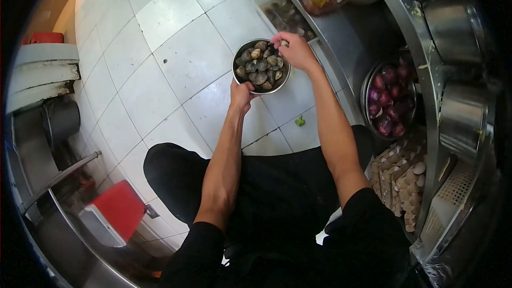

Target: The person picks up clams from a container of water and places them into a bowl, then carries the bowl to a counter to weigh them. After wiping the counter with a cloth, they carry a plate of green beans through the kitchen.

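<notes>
Head view, and here are two bare hands at work over one metal bowl (287, 77), held low above the white tiled floor (170, 58). The left hand (244, 95) has its grip on the near rim, thumb over the edge. Across at the far right rim, the right hand (290, 49) has its fingers curled in, something pale between them; whether it's gripped, I can't tell! Inside, well over a dozen clams (261, 65), piled too thickly for an exact count. Just beyond sits one white tub (261, 12) with more shellfish, too dim to number. Over to the right, one basin (366, 94) carries more than ten red onions (386, 97), with one stack of egg trays (394, 194) near it. And one green scrap (300, 121) lies on the tiles!
</notes>
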`<state>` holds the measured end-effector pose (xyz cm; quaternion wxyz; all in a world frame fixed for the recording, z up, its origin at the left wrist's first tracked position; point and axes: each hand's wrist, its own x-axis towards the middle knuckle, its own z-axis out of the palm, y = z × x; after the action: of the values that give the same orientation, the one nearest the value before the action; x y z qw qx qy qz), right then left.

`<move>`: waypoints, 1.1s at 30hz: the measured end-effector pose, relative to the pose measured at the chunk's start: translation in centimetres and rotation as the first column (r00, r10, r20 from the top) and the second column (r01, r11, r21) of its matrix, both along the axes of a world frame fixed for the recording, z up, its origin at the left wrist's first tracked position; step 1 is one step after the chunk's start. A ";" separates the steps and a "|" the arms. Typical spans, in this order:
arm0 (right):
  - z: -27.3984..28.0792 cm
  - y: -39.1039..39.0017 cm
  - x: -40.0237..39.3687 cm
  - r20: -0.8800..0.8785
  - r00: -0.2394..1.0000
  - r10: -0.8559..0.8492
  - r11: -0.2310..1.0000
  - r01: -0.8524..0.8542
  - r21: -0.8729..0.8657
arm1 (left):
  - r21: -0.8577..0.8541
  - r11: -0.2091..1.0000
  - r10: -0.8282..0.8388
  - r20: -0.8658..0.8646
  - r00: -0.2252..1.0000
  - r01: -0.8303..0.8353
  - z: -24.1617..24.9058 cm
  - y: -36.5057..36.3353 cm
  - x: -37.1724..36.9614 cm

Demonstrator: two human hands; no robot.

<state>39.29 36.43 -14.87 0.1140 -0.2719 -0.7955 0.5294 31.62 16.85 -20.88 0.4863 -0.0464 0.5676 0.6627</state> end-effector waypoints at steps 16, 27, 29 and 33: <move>-4.4 6.9 -1.3 0.250 0.876 -0.413 0.895 0.341 0.288 | 0.030 0.978 0.206 -0.003 0.979 -0.206 -1.6 -1.0 -1.4; -0.8 1.6 1.7 0.003 0.761 -0.649 0.738 0.628 0.247 | 0.008 0.978 0.207 0.037 0.978 -0.207 -0.2 -1.8 -1.0; 1.9 -0.8 3.2 0.087 0.762 -0.642 0.760 0.616 0.208 | 0.054 0.978 0.198 0.041 0.979 -0.200 3.2 -3.3 -0.4; 7.0 -6.2 5.5 0.131 0.886 -0.446 0.880 0.407 0.245 | 0.097 0.969 0.231 -0.056 0.971 -0.225 15.2 -7.3 0.7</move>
<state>44.81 30.22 -7.92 0.1824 -0.4748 -0.7742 0.3768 32.29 9.52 -5.68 0.3892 -0.0674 0.5441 0.7402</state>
